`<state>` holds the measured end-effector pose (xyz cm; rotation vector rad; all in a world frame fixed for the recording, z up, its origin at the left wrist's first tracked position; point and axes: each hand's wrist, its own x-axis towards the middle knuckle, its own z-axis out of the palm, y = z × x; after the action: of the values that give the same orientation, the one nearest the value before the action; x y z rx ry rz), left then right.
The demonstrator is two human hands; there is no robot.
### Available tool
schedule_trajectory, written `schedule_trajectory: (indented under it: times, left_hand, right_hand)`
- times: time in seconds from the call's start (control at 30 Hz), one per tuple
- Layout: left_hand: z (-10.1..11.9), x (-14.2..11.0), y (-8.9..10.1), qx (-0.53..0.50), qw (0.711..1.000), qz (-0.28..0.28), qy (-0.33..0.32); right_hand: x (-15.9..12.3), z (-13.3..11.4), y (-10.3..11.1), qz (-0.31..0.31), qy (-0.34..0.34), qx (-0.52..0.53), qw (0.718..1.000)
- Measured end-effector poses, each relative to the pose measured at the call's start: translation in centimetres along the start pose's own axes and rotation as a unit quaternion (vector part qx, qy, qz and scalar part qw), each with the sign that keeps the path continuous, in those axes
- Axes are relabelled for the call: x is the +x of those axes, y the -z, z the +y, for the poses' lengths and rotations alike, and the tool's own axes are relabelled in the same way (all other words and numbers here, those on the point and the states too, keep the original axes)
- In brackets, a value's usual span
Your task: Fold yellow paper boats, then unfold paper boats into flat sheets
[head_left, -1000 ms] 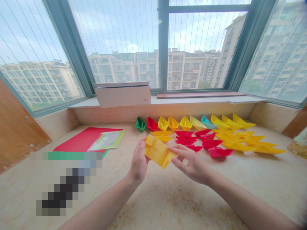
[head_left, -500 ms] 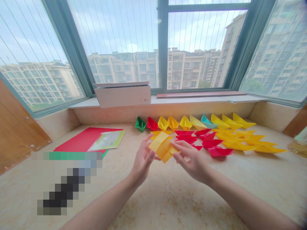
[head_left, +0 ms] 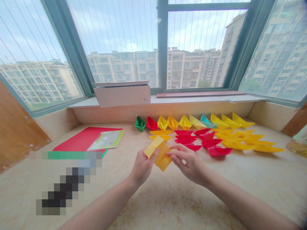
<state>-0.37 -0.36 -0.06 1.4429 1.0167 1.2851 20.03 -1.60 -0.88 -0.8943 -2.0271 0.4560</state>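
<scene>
A partly folded yellow paper (head_left: 160, 154) hangs a little above the marble counter (head_left: 168, 198), gripped from both sides. My left hand (head_left: 142, 166) pinches its left flap with thumb and fingers closed. Fingers of my right hand (head_left: 189, 163) curl onto its right edge. Beyond the hands lie rows of finished paper boats (head_left: 211, 137) in red, yellow, green and teal.
A stack of red, green and pale coloured sheets (head_left: 88, 140) lies at the left. A white cardboard box (head_left: 122, 94) sits on the window sill behind. A blurred-out patch (head_left: 64, 182) covers something at the near left. A wooden panel (head_left: 14, 134) borders the left side.
The yellow paper has been folded narrower and brought lower and closer to me. Both hands have closed in on it, the left going from an open palm to a pinch.
</scene>
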Motion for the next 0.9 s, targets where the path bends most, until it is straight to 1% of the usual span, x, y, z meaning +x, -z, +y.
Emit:
schedule_trajectory:
  times: [0.1, 0.2, 0.37, 0.43, 0.53, 0.6, 0.73, 0.83, 0.9]
  left_hand:
    - [0.1, -0.1, -0.1, 0.001, 1.000, -0.002, 0.000]
    - [0.3, -0.1, -0.3, -0.001, 1.000, -0.004, 0.006]
    - [0.0, 0.0, -0.3, -0.002, 0.999, -0.038, 0.012]
    - [-0.2, 0.0, -0.3, 0.002, 0.999, -0.051, 0.011]
    - [-0.2, 0.0, -0.2, 0.013, 0.999, -0.048, 0.001]
    - [-0.1, 0.0, -0.2, 0.019, 0.999, -0.038, -0.009]
    - [-0.3, 0.1, 0.0, 0.020, 0.999, -0.035, -0.020]
    - [-0.5, 0.0, 0.1, 0.008, 0.999, -0.048, -0.015]
    - [-0.5, -0.1, 0.1, -0.008, 0.997, -0.072, -0.004]
  right_hand:
    - [0.0, 0.1, -0.1, 0.012, -0.008, -0.020, 1.000]
    - [0.0, 0.5, -0.2, 0.034, 0.001, -0.046, 0.998]
    - [0.2, 0.8, -0.2, 0.104, 0.016, -0.054, 0.993]
    - [0.2, 0.6, 0.0, 0.118, 0.015, -0.048, 0.992]
    - [0.2, 0.1, 0.3, 0.122, 0.011, -0.052, 0.991]
    - [0.1, -0.2, 0.4, 0.122, 0.009, -0.075, 0.990]
    - [0.0, -0.2, 0.4, 0.118, 0.002, -0.106, 0.987]
    - [-0.1, -0.2, 0.3, 0.117, -0.004, -0.115, 0.986]
    - [-0.1, -0.2, 0.3, 0.115, -0.010, -0.120, 0.986]
